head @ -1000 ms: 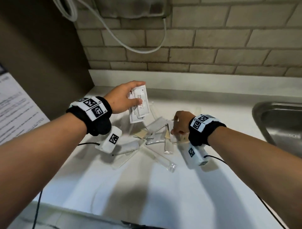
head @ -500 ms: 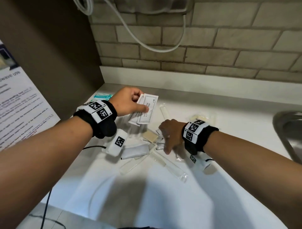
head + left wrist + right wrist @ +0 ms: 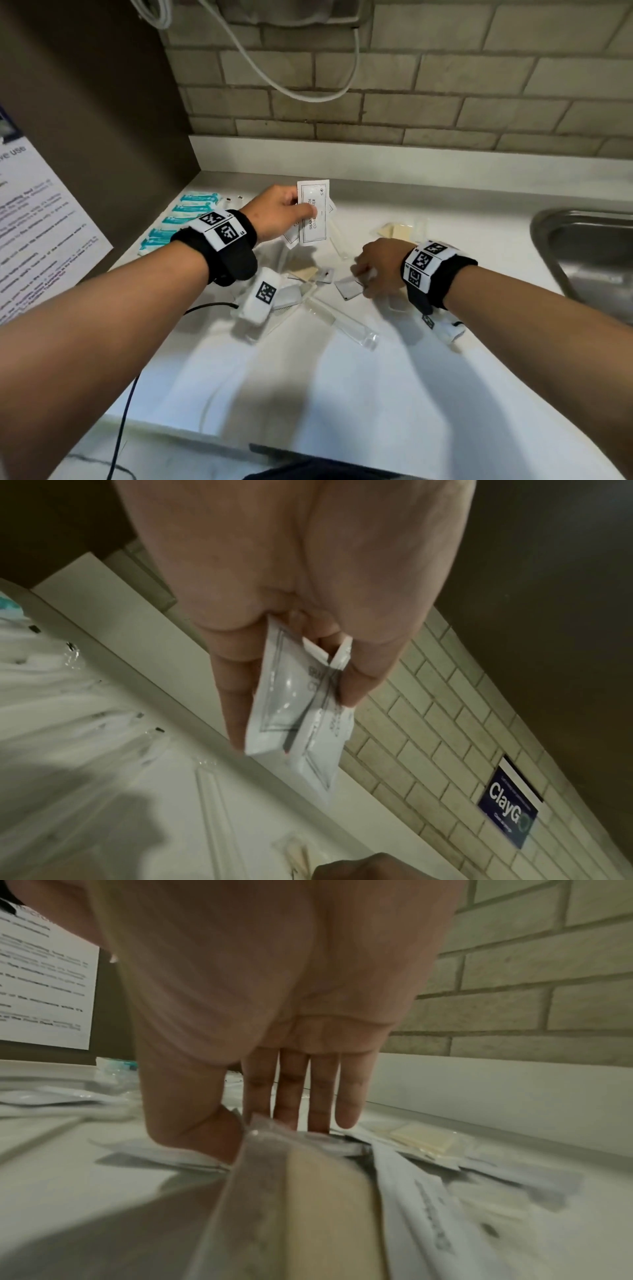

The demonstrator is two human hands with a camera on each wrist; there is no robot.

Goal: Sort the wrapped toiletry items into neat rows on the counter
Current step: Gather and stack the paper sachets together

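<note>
Several sachets (image 3: pixel 313 214) fill the grip of the raised left hand (image 3: pixel 274 216); the lowered right hand (image 3: pixel 376 265) pinches a packet (image 3: pixel 325 1191).

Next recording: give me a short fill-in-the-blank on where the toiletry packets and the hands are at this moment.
1. The flat white printed sachets are pinched in the person's ____ hand.
2. The right hand reaches down into the loose pile of small wrapped packets on the white ____.
3. The only finished row of items has ____ wrappers and lies by the dark side wall.
4. The stainless steel sink lies on the person's ____ side.

Missing words: left; counter; teal; right.
</note>
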